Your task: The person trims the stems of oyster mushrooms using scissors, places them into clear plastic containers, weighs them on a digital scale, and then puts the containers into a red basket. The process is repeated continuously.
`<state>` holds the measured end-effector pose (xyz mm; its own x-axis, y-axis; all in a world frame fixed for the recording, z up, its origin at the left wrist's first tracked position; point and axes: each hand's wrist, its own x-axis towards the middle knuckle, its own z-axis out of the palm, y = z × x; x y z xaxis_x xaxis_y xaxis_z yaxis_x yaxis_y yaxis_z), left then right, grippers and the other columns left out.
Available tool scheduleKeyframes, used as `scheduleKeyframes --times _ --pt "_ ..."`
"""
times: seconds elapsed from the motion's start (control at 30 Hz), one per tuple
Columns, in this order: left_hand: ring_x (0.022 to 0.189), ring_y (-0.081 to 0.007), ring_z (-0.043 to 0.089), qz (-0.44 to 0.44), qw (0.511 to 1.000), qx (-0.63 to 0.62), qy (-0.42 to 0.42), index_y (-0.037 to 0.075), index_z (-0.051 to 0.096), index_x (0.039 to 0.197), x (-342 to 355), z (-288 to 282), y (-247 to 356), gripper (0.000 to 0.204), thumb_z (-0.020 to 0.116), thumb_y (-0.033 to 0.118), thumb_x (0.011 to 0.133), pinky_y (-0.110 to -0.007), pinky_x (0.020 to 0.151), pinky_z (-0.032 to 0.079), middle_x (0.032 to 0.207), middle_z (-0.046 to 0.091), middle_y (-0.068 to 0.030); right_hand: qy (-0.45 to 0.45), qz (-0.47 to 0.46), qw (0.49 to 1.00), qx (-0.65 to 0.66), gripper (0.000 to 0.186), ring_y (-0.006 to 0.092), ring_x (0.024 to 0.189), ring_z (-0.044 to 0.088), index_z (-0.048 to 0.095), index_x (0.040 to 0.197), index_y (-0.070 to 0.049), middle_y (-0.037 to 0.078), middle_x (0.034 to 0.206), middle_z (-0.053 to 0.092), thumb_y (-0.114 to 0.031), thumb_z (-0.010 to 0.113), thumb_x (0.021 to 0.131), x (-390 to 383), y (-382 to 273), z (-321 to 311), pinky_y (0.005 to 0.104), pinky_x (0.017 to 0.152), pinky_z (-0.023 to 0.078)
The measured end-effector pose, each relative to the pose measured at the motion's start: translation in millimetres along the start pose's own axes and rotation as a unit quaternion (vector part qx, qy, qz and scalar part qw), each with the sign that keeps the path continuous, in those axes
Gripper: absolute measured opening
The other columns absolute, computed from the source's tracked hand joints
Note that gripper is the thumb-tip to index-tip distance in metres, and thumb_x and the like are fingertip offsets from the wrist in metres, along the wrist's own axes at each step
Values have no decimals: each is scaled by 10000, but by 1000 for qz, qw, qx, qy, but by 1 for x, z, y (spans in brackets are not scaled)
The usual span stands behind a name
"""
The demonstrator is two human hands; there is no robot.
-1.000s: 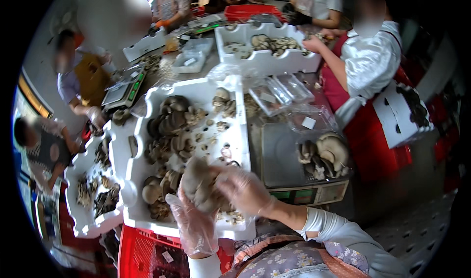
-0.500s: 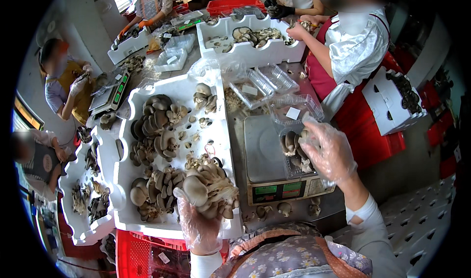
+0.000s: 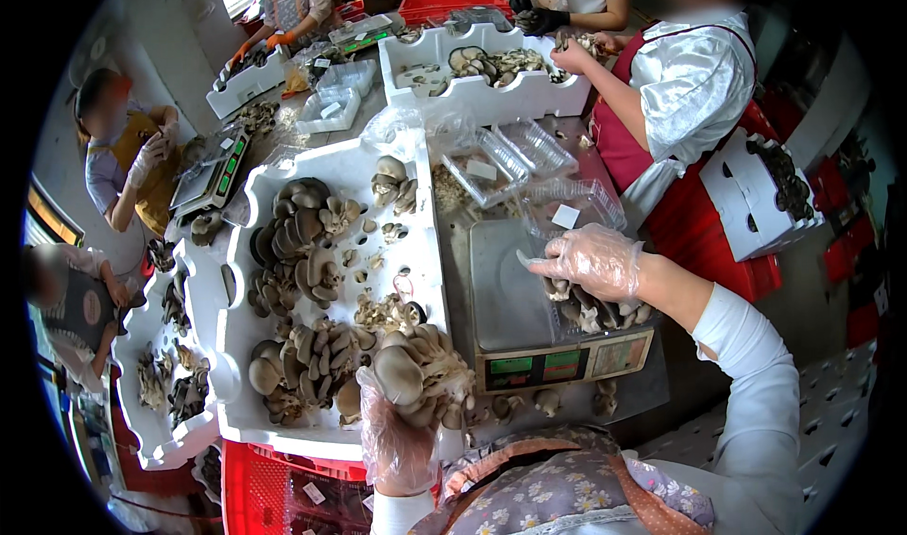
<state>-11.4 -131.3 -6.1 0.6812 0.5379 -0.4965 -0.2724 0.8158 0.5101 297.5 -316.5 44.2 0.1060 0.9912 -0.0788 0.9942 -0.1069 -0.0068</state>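
Note:
My left hand, in a clear plastic glove, holds up a large cluster of grey oyster mushrooms over the near corner of a white foam crate. More clusters fill the crate's left side. My right hand, gloved the same way, lies palm down over mushrooms in a clear plastic tray on a digital scale. Its visible fingers stretch leftward and touch the mushrooms; the fingertips below are partly hidden.
Empty clear trays lie behind the scale. A second foam crate stands beyond, with a co-worker in a red apron at its right. Other people work around the table. Loose mushroom pieces lie in front of the scale; a red basket is below left.
My right hand has turned and shifted from the right side of the tray to over its top, uncovering mushrooms below. My left hand has moved slightly right and down with the cluster.

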Motion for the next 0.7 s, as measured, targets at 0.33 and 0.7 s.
scheduleKeyframes --times 0.33,0.7 --pt "1132 -327 627 -21 999 18 -33 78 537 1397 -9 30 -8 643 526 570 984 -437 876 534 1304 630 -136 40 -83 993 -72 365 287 834 663 663 1227 -174 79 814 622 -101 564 883 0 12 -3 438 694 536" --pt "1185 -327 604 -12 999 34 -31 92 511 1413 -13 42 -16 702 521 630 963 -417 874 541 1356 590 -138 21 -59 996 -61 198 303 818 671 669 1039 -99 85 777 651 -118 605 853 2 20 -4 456 693 528"
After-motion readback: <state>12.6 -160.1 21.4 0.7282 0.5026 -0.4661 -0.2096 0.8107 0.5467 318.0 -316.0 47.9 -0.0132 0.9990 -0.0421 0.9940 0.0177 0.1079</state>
